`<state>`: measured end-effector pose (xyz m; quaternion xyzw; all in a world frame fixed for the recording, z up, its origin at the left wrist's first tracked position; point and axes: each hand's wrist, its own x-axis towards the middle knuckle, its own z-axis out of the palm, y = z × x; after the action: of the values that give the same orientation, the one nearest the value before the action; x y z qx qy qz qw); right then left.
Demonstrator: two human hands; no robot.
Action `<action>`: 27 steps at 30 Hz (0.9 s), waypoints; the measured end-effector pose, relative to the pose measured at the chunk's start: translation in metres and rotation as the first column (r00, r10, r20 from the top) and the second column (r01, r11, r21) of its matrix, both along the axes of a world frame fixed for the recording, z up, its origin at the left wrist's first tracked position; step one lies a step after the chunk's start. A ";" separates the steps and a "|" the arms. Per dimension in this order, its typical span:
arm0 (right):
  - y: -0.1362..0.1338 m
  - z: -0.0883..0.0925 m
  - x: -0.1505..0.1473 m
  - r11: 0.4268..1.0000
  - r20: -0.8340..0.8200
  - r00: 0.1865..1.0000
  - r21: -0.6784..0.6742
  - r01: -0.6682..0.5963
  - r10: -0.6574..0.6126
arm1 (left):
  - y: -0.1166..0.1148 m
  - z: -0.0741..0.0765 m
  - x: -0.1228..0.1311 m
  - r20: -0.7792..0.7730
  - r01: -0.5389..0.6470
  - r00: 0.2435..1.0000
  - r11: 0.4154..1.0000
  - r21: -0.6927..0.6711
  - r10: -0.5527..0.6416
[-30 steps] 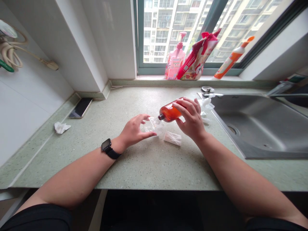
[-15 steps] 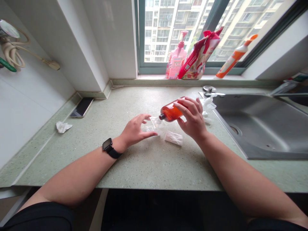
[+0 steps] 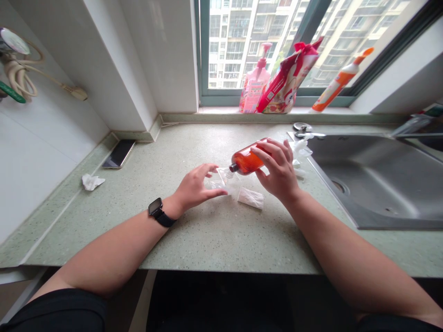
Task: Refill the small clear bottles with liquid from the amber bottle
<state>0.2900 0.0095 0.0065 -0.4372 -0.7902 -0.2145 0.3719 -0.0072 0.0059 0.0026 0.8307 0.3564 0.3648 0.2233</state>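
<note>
My right grip (image 3: 277, 170) is closed around the bottle (image 3: 245, 160), the thumb below and the fingers over its side, and the bottle is strongly tilted in the air above the bench (image 3: 200, 230), with its open mouth directed down and toward my left side. My left grip (image 3: 194, 188) is curved like a half ring at the vessel (image 3: 223, 180), thumb on the near side and fingers on the far side, so I judge that it is lightly pinching the clear walls (the plastic is so transparent that the exact contact is difficult to see). The mouth of the bottle is right at the vessel, but whether the two are touching I cannot tell.

Compared with one second ago, very little has changed. The whole view has slid slightly, the phone (image 3: 118, 154) and the tissue (image 3: 92, 181) together with my two grips, which I take for a small turn of my head. The bottle has kept its tilt and its place over the vessel. For the work in hand this means, in my judgement, that the pouring position is held steady. I see no clear stream, therefore I cannot say how much liquid passes. The paper (image 3: 251, 198) lies flat on the bench near the vessel, untouched by either grip
</note>
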 end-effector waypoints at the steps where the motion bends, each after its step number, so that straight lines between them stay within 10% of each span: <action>1: 0.000 0.000 0.000 1.000 0.001 1.000 0.000 -0.004 0.004 | 0.000 0.000 0.000 -0.002 0.000 1.000 1.000 -0.002 0.000; 27: -0.001 0.001 0.000 1.000 -0.004 1.000 0.005 0.012 -0.012 | 0.000 -0.002 -0.001 -0.014 0.011 1.000 1.000 -0.019 -0.012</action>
<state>0.2901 0.0088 0.0078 -0.4415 -0.7864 -0.2179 0.3732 -0.0080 0.0063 0.0009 0.8332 0.3566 0.3542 0.2305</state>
